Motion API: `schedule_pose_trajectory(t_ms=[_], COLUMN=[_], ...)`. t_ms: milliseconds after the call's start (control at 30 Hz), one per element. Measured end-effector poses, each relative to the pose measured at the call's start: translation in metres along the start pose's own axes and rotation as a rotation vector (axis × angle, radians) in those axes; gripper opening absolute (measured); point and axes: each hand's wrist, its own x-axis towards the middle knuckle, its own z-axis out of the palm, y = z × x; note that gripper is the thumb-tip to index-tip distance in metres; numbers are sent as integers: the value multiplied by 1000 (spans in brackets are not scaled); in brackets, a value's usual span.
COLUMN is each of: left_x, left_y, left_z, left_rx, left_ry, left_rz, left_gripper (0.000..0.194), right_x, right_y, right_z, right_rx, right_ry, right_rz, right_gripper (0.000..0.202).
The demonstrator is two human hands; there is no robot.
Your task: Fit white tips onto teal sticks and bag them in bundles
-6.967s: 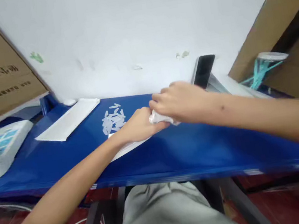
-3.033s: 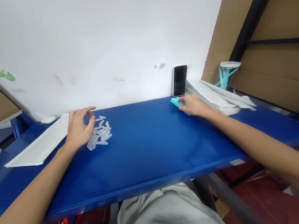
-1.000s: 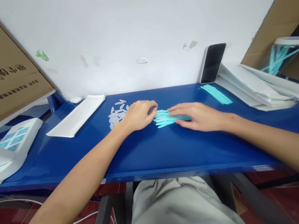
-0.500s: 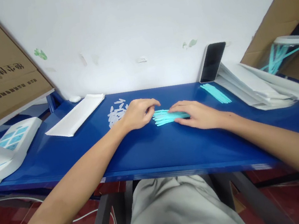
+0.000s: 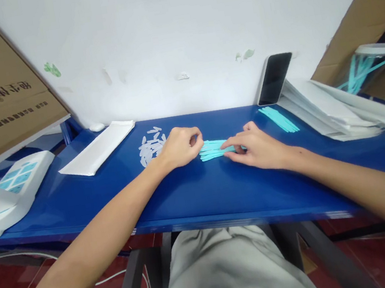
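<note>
A bundle of thin turquoise strips (image 5: 211,149) lies flat on the blue table, between my two hands. My right hand (image 5: 257,148) rests over its right part, thumb and index finger closed on the strips and the other fingers bent; this hand hides the right ends. Beside the left ends is my left hand (image 5: 182,146), fingers curled, thumb and index tip pressed together. Whatever it may hold is too small or hidden to make out. Just behind that hand lies a loose pile of small whitish, translucent pieces (image 5: 150,149), partly covered by it.
Another group of turquoise strips (image 5: 278,119) lies to the right, near a phone (image 5: 275,79) leaning on the wall. White envelopes (image 5: 341,115) are stacked beyond, below a clear jar (image 5: 366,67) of strips. On the left are a white tray (image 5: 98,149) and a white-and-blue device (image 5: 13,192).
My left hand has curled its fingers into a tighter pinch. My right hand's index finger and thumb have drawn closer on the strips, and its other fingers have bent and lifted.
</note>
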Motion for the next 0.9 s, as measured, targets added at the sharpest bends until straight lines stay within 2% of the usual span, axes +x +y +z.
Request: schedule_pose_trajectory(t_ms=[133, 233, 300, 400, 467, 633, 900], left_x=[-1, -1, -1, -2, -3, -3, -2], left_y=[5, 6, 7, 8, 10, 10, 6], left_z=[-3, -6, -8, -10, -11, -11, -11], left_rx=[125, 166, 131, 78, 90, 161, 157], left_ry=[-76, -188, -247, -312, -341, -369, -373], left_rz=[145, 182, 140, 121, 166, 198, 182], left_gripper=[36, 41, 36, 16, 19, 27, 27], right_x=[1, 2, 2, 3, 3, 3, 3], right_y=[-2, 0, 1, 3, 5, 6, 9], right_z=[-2, -4, -4, -3, -3, -2, 2], right_rx=[4, 27, 33, 24, 17, 11, 8], right_ry=[-19, -72, -100, -116, -117, -135, -122], right_rz=[58, 91, 99, 89, 75, 73, 72], right_gripper=[28, 31, 32, 32, 31, 33, 31])
